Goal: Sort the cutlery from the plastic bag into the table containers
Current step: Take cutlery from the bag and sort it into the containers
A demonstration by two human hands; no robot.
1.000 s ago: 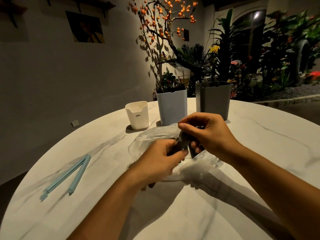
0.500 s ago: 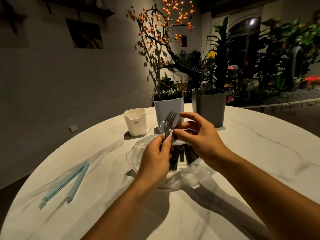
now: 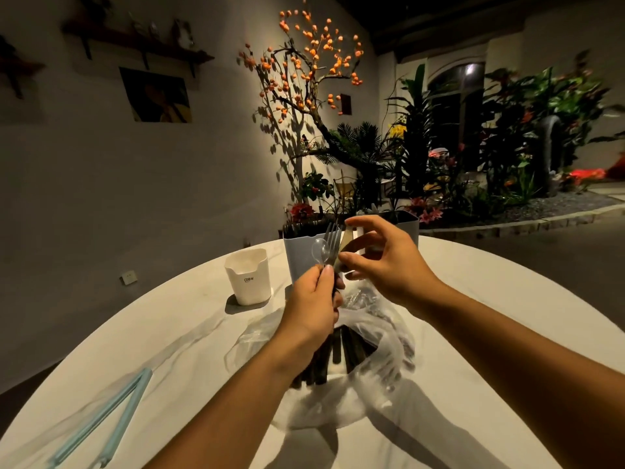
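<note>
My left hand [image 3: 313,308] grips a bunch of cutlery upright by its dark handles [image 3: 333,357], above the clear plastic bag [image 3: 375,377] on the table. A spoon [image 3: 319,250], a fork [image 3: 333,236] and a knife [image 3: 346,240] stick up from the fist. My right hand [image 3: 385,262] pinches the knife near its base with thumb and forefinger. Behind stand three containers: a white one [image 3: 250,277], a light blue one [image 3: 299,255] and a grey one [image 3: 406,223], the last two mostly hidden by my hands.
A light blue bag clip [image 3: 105,421] lies open at the table's near left. The round white marble table [image 3: 507,316] ends just behind the containers. A wall stands to the left, and plants and an orange-fruited tree [image 3: 304,69] fill the background.
My left hand has lifted the cutlery bunch up out of the bag, heads upward. My right hand left the bag and now pinches the knife in the bunch. The view tilted upward.
</note>
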